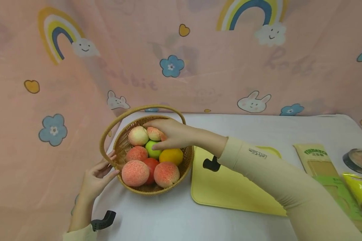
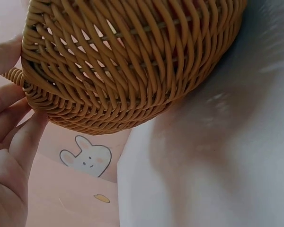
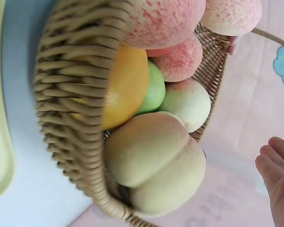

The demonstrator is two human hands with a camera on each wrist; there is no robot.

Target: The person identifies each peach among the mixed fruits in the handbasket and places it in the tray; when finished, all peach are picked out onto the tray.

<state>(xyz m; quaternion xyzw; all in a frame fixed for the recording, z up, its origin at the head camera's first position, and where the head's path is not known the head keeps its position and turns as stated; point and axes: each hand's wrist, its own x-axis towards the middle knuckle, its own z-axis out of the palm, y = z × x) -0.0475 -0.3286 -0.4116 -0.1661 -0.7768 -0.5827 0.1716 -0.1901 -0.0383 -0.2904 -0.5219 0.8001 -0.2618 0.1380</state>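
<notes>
A wicker basket (image 1: 151,193) with an arched handle (image 1: 101,144) holds several peaches, including a speckled peach (image 1: 135,173), plus a green fruit (image 1: 151,151), a yellow-orange fruit (image 1: 171,156) and a red fruit (image 1: 151,167). My left hand (image 1: 95,179) pinches the basket's left side at the handle's base, fingers and thumb around the rim (image 2: 33,90). Over the basket's far part reaches my right hand (image 1: 176,134), above a peach (image 1: 154,134) that it partly covers. In the right wrist view, its extended fingers (image 3: 277,161) stand apart from the large pale peach (image 3: 156,161).
A yellow tray (image 1: 229,187) lies right of the basket, under the right forearm. Farther right are a noodle packet (image 1: 316,157), a yellow bag (image 1: 360,189) and a round tin (image 1: 360,160). A pink patterned cloth (image 1: 199,67) hangs behind the white table (image 1: 175,217).
</notes>
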